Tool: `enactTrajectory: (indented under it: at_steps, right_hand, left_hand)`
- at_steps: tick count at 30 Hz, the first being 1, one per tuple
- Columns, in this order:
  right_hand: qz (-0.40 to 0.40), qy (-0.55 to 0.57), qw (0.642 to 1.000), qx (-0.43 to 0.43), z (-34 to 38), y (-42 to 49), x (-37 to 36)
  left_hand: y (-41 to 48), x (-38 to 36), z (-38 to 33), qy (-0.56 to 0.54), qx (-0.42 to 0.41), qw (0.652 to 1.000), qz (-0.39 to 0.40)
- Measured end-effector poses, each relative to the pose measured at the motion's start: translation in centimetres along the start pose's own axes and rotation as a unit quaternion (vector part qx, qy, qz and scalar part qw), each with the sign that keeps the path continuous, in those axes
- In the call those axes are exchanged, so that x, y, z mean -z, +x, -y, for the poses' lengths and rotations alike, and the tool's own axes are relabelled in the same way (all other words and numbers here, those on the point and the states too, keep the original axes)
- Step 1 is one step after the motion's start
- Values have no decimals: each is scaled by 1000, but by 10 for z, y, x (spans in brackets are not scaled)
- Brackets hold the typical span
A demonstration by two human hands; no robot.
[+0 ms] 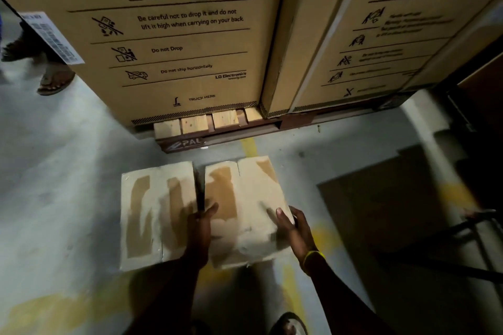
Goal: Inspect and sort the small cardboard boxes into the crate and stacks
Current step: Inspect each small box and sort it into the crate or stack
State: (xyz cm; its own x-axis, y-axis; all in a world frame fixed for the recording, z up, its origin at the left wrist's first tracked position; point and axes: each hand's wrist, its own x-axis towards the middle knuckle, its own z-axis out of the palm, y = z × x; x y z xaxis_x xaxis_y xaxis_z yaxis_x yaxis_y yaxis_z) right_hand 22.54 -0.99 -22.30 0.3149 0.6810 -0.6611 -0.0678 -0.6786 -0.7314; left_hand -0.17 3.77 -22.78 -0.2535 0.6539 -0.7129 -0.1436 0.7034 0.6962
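Note:
Two small cardboard boxes with torn, pale tops lie side by side on the grey floor. The right box [245,198] is gripped from both sides: my left hand [201,221] holds its left edge, in the narrow gap between the boxes, and my right hand [292,228] clasps its right edge. It looks slightly blurred and tilted. The left box [155,215] rests flat on the floor, untouched. No crate shows in this view.
Two tall appliance cartons [174,35] [381,35] stand on a wooden pallet [206,128] just beyond the boxes. Another person's sandalled feet [54,79] are at far left. A dark metal frame [476,226] sits at right. My own foot [288,323] is at the bottom.

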Motion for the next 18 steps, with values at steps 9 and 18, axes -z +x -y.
enactTrajectory:
  at_steps: [9, 18]
  right_hand:
    - [-23, -72, 997, 20, 124, -112, 50]
    - [-101, 56, 989, 94, 273, -317, 110]
  left_hand:
    - [-134, 21, -96, -29, 31, 997, 71]
    - [-324, -1, -268, 39, -110, 982, 148]
